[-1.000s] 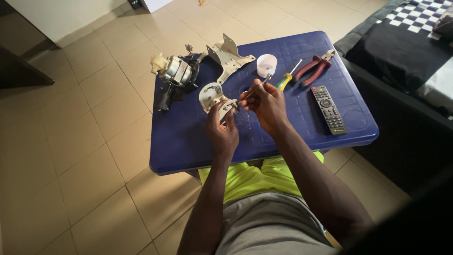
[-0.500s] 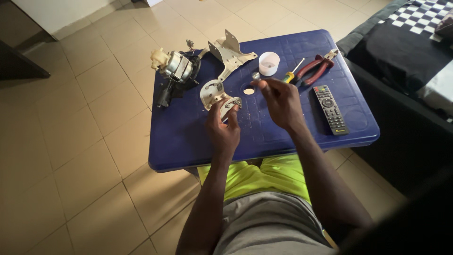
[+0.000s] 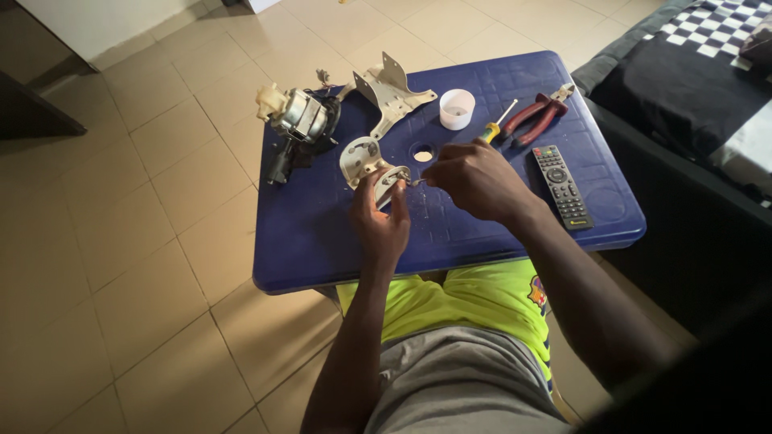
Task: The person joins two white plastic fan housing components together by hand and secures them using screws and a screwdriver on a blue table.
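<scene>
My left hand (image 3: 381, 219) grips a small round whitish metal housing (image 3: 363, 159) that stands on the blue plastic table (image 3: 322, 241). My right hand (image 3: 476, 178) is just to its right, fingers pinched on a tiny part, likely a screw, held close to the housing's edge. A small electric motor (image 3: 301, 119) with a cream end piece lies at the table's far left. A bent whitish metal bracket (image 3: 392, 94) lies behind the housing.
A white cup-shaped cap (image 3: 457, 108), a yellow-handled screwdriver (image 3: 498, 123), red-handled pliers (image 3: 540, 116) and a black remote control (image 3: 561, 185) lie on the table's right side. A round hole (image 3: 423, 153) is in the table's middle. A dark sofa (image 3: 691, 96) stands at right; tiled floor at left.
My right hand went out toward the middle of the table and has come back to the housing with something small pinched in its fingers. My left hand has kept hold of the housing.
</scene>
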